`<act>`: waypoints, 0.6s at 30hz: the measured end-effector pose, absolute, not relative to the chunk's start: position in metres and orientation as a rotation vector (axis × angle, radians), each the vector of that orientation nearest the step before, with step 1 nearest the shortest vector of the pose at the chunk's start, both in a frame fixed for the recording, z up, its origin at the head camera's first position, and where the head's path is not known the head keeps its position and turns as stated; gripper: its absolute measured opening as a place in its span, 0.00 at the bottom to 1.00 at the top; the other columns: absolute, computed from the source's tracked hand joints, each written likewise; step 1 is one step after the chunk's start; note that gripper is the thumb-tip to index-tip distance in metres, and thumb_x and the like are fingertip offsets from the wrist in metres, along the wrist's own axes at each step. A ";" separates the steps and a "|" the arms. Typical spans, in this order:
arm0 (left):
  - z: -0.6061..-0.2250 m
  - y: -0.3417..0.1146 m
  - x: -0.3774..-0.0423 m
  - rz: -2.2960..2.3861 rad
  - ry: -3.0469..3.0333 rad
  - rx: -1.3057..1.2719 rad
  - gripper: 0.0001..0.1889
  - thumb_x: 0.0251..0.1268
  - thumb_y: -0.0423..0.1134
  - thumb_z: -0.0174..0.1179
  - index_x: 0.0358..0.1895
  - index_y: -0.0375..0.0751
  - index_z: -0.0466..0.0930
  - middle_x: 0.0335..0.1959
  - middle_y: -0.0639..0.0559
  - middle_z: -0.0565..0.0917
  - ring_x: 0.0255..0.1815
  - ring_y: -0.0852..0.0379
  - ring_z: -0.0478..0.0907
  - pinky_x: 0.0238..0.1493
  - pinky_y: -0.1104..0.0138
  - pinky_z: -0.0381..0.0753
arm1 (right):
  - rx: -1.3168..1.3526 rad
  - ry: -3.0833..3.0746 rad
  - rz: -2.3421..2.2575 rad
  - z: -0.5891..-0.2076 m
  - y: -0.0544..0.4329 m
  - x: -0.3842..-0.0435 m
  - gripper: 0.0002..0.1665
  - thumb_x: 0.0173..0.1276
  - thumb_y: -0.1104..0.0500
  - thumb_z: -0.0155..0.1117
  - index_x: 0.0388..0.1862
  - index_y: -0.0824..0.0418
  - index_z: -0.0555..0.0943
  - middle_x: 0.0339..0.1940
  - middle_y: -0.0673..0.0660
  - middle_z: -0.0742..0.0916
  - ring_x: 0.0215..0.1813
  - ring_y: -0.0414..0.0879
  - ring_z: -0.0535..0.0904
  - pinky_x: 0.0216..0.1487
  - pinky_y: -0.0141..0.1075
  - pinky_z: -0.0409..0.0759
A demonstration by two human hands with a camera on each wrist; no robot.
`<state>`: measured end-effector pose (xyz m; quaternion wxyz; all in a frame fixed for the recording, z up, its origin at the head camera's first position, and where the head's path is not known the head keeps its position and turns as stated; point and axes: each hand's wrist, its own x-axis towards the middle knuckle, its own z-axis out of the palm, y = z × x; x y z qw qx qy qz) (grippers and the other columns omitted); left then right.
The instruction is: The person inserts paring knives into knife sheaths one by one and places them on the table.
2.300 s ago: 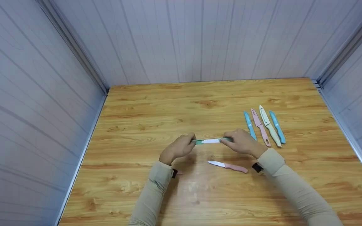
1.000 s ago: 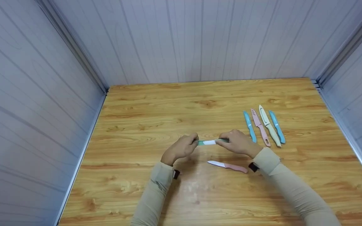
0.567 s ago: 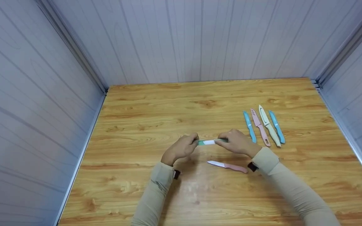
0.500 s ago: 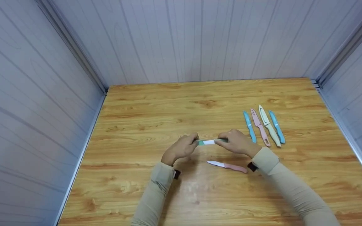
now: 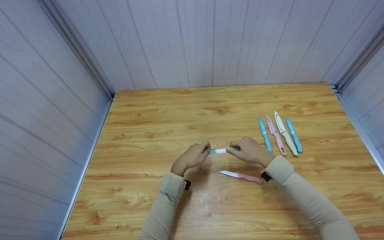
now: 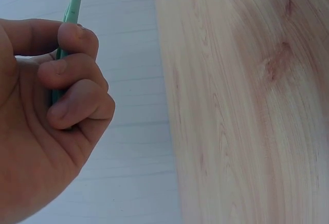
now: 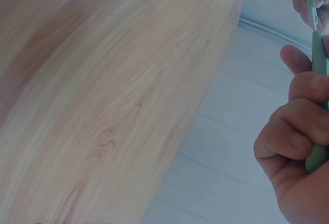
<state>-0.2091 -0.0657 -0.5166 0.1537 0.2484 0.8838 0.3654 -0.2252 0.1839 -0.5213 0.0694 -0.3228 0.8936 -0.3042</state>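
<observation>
My left hand grips a green knife sheath, fingers curled round it in the left wrist view. My right hand holds a knife by its green handle. Between the hands in the head view, the knife's white blade points left, its tip end inside the sheath's open end. A short stretch of bare blade shows beside the right thumb. Both pieces are held in line above the table. Nearer the body, an unsheathed knife with a pink handle lies on the wood, white blade to the left.
Several sheathed knives lie side by side at the right: a blue knife, a pink knife, a cream knife and another blue knife. Pale panel walls enclose the wooden table at the back and sides.
My right hand has moved left towards the left hand, sliding the blade deeper into the green sheath; less white blade shows. A pink bit beside the left wrist has gone out of sight.
</observation>
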 end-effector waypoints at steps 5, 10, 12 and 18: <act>-0.517 -0.065 -0.209 1.066 2.509 0.707 0.09 0.77 0.39 0.40 0.43 0.44 0.70 0.26 0.54 0.72 0.20 0.60 0.62 0.27 0.67 0.64 | -0.990 2.683 -0.914 -0.522 0.181 -0.226 0.19 0.73 0.42 0.50 0.26 0.48 0.79 0.14 0.42 0.74 0.14 0.35 0.63 0.21 0.32 0.67; -0.516 -0.064 -0.209 1.075 2.497 0.703 0.09 0.77 0.39 0.40 0.44 0.44 0.70 0.29 0.53 0.74 0.21 0.59 0.63 0.28 0.67 0.65 | -1.014 2.687 -0.921 -0.522 0.179 -0.226 0.19 0.73 0.43 0.51 0.27 0.49 0.80 0.15 0.42 0.76 0.14 0.36 0.65 0.21 0.33 0.68; -0.517 -0.063 -0.209 1.074 2.498 0.705 0.09 0.77 0.39 0.40 0.44 0.44 0.70 0.29 0.53 0.74 0.21 0.59 0.63 0.28 0.66 0.65 | -1.013 2.686 -0.926 -0.522 0.178 -0.226 0.19 0.72 0.43 0.52 0.27 0.49 0.80 0.15 0.42 0.76 0.14 0.36 0.66 0.21 0.33 0.68; -0.517 -0.061 -0.209 1.057 2.502 0.716 0.09 0.77 0.39 0.39 0.43 0.44 0.70 0.27 0.53 0.72 0.20 0.59 0.63 0.28 0.67 0.65 | -1.034 2.700 -0.910 -0.525 0.178 -0.226 0.19 0.72 0.43 0.52 0.29 0.51 0.81 0.16 0.42 0.77 0.15 0.35 0.66 0.21 0.32 0.69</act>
